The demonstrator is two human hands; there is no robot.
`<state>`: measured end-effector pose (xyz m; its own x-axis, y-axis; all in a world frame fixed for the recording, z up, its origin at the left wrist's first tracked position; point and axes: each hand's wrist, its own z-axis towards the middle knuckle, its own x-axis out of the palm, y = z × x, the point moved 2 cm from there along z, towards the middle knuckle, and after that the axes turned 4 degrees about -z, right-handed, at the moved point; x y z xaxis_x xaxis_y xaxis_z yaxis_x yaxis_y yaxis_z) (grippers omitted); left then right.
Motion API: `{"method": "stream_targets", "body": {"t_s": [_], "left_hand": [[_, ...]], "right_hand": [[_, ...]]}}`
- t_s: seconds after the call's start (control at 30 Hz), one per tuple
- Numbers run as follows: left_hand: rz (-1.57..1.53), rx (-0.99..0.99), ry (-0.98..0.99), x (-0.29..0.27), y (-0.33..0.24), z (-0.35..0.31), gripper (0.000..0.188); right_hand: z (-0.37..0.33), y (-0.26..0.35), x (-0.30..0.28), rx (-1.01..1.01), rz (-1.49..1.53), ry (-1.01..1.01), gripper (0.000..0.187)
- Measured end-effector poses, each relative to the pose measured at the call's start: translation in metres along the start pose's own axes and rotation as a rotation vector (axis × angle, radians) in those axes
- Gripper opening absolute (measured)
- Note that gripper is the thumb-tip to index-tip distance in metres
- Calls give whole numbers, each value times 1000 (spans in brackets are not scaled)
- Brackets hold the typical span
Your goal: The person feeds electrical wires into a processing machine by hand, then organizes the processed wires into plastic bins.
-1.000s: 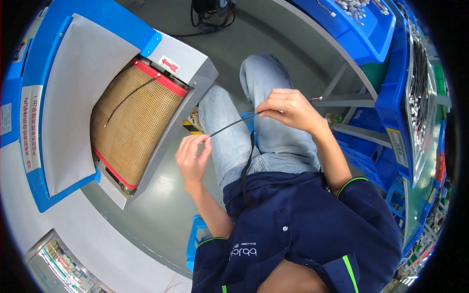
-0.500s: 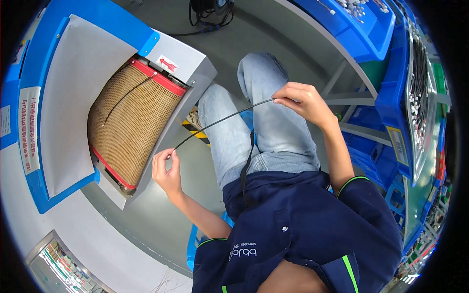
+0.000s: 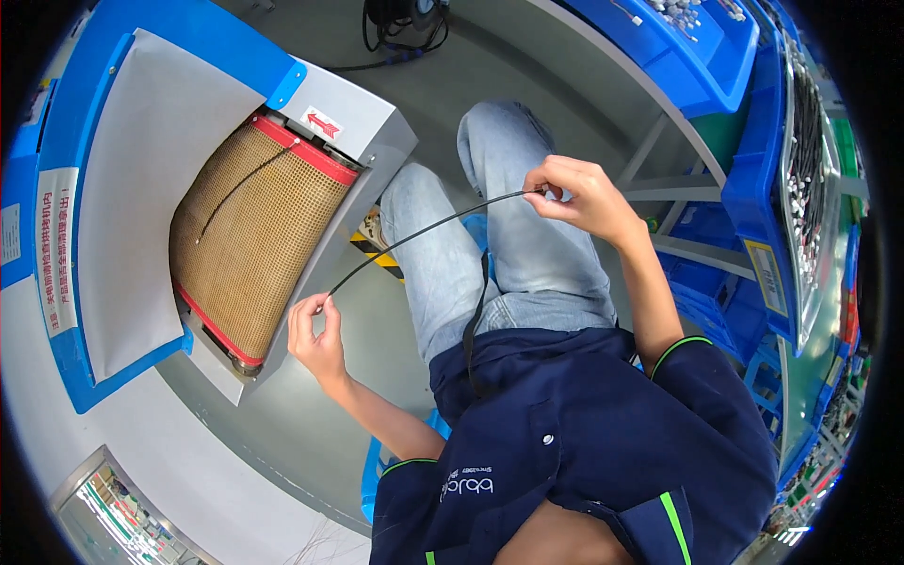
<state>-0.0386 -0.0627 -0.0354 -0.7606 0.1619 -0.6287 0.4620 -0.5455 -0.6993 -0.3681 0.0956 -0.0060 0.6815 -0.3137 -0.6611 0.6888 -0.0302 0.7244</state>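
Note:
A thin black cable (image 3: 414, 235) spans the space above my lap, bowed slightly upward. My left hand (image 3: 318, 341) pinches its lower left end between thumb and fingertips, beside the conveyor's edge. At the other end, my right hand (image 3: 576, 196) has closed fingers around the cable over my right thigh. The fingertips mostly hide both cable ends. Left of my hands, a second black cable (image 3: 233, 191) with small white ends lies on the brown mesh conveyor belt (image 3: 273, 240), which has red edges.
The belt passes into a blue-framed machine (image 3: 71, 202) behind a whitish sheet (image 3: 160, 188). On the right stand blue bins (image 3: 767, 188) holding cable bundles (image 3: 808, 179) and a blue tray (image 3: 720, 71) with small connectors. A cable reel (image 3: 400, 11) lies on the floor ahead.
My left hand has shifted slightly down and left, and the held cable bows more. My right fingers have curled further around its end. The cable on the belt has crept left.

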Motion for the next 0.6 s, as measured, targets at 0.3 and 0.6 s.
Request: {"method": "stream_targets", "body": {"t_s": [0.3,0.6], "left_hand": [[15,3,0,-4,2,0,13],[-3,0,12,-6,11,0,14]], "right_hand": [[-1,-1,3,-6,22,17,7],[3,5,5,-18,2,49,8]]}}
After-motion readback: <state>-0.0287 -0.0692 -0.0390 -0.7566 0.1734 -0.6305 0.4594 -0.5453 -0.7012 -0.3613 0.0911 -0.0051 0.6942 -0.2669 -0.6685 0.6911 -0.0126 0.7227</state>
